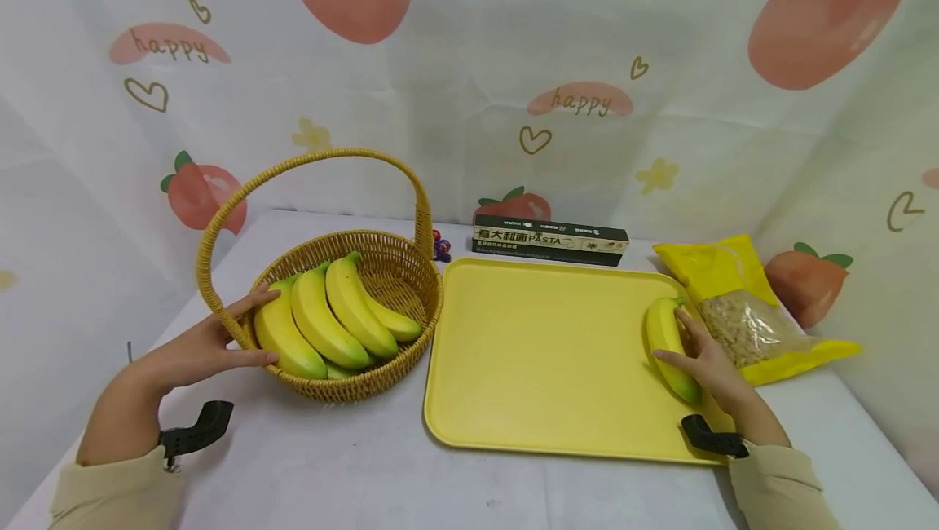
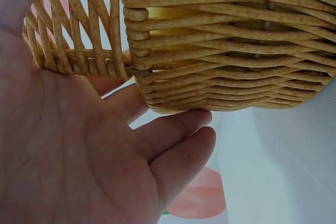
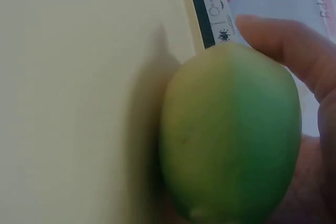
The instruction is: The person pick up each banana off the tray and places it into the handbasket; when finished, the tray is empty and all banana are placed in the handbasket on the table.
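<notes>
Right hand (image 1: 707,367) up front has its fingers wrapped round a lone banana (image 1: 669,348) lying at the right edge of the yellow tray (image 1: 543,351); left hand (image 1: 213,342), fingers straight, steadies the wicker basket (image 1: 389,273) holding the bunch (image 1: 330,322). Looks like mid-transfer between basket and tray; next move probably needs a firm grip and a clean lift.

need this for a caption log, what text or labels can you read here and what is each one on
"PASTA", after Chinese characters too small to read surely: on the dark pasta box behind the yellow tray.
"happy": printed twice on the backdrop cloth.
The yellow bag: no print legible.
Smaller print on the box: too small to read.
</notes>
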{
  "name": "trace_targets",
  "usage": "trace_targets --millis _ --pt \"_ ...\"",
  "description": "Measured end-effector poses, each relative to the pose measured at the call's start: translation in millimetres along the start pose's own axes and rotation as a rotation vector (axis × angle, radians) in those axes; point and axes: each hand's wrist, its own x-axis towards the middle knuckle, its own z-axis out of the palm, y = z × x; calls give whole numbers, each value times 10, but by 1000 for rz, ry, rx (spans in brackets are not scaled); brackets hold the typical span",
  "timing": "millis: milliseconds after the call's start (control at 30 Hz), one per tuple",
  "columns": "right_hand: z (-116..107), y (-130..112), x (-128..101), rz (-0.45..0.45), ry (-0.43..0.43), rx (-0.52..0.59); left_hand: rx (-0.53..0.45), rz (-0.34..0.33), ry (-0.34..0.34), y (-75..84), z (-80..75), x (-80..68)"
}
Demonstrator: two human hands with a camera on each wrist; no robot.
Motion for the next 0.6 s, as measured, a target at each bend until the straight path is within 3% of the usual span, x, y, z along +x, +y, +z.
trace_targets --millis 400,600 --pt "-10 16 -5 -122 -28 -52 39 8 7 -24 3 14" --pt "9 -83 8 -142 -52 -48 27 16 -1 -22 -14 6"
